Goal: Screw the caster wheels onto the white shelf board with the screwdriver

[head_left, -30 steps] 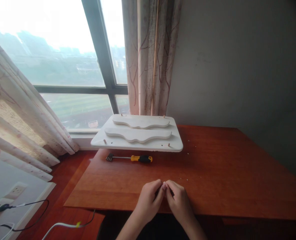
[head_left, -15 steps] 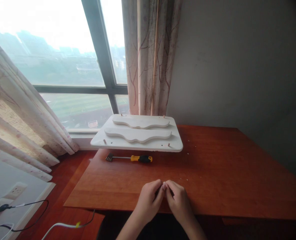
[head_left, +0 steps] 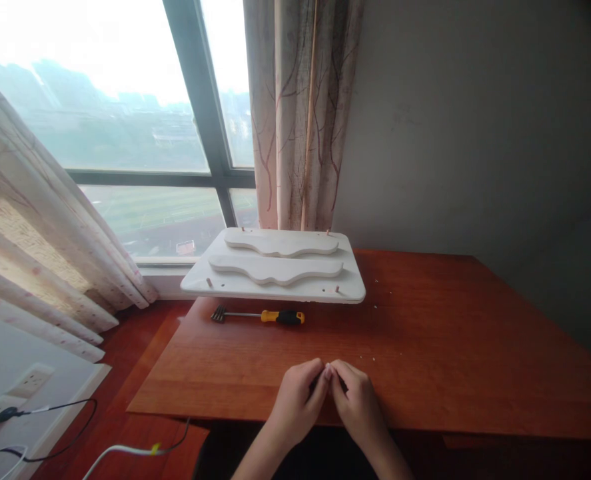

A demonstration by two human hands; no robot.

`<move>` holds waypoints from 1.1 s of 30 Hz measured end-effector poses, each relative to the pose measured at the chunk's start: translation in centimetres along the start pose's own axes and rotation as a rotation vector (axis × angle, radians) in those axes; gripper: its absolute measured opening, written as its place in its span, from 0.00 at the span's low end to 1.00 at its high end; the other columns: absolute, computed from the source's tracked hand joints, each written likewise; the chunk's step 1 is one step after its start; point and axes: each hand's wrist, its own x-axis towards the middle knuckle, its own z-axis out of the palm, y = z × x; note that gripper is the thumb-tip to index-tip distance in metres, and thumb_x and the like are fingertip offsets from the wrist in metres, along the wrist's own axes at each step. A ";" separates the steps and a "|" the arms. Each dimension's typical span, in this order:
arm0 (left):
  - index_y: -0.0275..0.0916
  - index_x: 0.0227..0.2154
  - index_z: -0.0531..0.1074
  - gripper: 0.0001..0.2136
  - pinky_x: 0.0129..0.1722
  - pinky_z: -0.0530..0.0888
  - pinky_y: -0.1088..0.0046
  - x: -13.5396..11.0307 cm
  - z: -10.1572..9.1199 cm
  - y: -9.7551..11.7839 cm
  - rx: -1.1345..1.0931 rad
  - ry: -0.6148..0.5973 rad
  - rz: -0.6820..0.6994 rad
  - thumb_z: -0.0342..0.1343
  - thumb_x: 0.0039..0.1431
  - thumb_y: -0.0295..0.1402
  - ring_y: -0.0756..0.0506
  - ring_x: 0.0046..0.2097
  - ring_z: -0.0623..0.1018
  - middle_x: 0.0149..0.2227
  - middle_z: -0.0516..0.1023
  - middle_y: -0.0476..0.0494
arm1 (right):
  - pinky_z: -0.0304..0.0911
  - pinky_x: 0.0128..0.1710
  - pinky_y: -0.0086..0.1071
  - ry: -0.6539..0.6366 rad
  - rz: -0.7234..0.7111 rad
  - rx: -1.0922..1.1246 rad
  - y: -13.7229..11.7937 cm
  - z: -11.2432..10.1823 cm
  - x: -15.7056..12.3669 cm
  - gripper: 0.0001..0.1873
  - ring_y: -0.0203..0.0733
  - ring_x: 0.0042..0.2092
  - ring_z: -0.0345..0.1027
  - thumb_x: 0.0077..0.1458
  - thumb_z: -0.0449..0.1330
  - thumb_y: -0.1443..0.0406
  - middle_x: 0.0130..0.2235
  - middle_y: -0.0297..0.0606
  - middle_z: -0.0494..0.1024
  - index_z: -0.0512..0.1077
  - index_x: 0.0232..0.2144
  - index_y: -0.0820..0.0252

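Note:
My left hand point(head_left: 298, 393) and my right hand point(head_left: 356, 393) rest at the table's front edge with their fingertips meeting. Both have curled fingers, and no object shows in either. Beyond them lies a yellow-and-black screwdriver point(head_left: 282, 318), its shaft pointing left. A small group of metal screws point(head_left: 218, 314) sits at its tip. Farther back is a white board point(head_left: 275, 291) with rounded corners and short wooden dowels standing near its corners. On top of it lie two white wavy-edged pieces, the front one point(head_left: 275, 271) and the rear one point(head_left: 281, 244).
The reddish-brown wooden table point(head_left: 455, 347) carries a few white specks to the right of the board. A window point(head_left: 140, 133) and patterned curtains point(head_left: 300, 120) stand behind, with a grey wall at right. Cables point(head_left: 120, 451) and a plugged socket are at lower left.

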 end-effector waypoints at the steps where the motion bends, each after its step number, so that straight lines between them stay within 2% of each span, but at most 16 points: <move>1: 0.40 0.24 0.55 0.17 0.29 0.57 0.73 0.0 0.0 0.0 0.004 0.002 0.001 0.46 0.71 0.36 0.51 0.27 0.63 0.23 0.63 0.52 | 0.51 0.30 0.30 0.001 -0.002 -0.002 0.0 0.0 0.0 0.19 0.36 0.28 0.65 0.70 0.47 0.63 0.25 0.32 0.69 0.59 0.24 0.56; 33: 0.40 0.25 0.56 0.16 0.29 0.57 0.73 0.0 0.1 0.0 0.019 0.006 0.003 0.46 0.71 0.36 0.51 0.27 0.64 0.24 0.64 0.51 | 0.53 0.30 0.31 -0.011 0.007 -0.022 0.0 0.0 0.0 0.19 0.37 0.28 0.66 0.70 0.46 0.63 0.25 0.33 0.70 0.60 0.25 0.56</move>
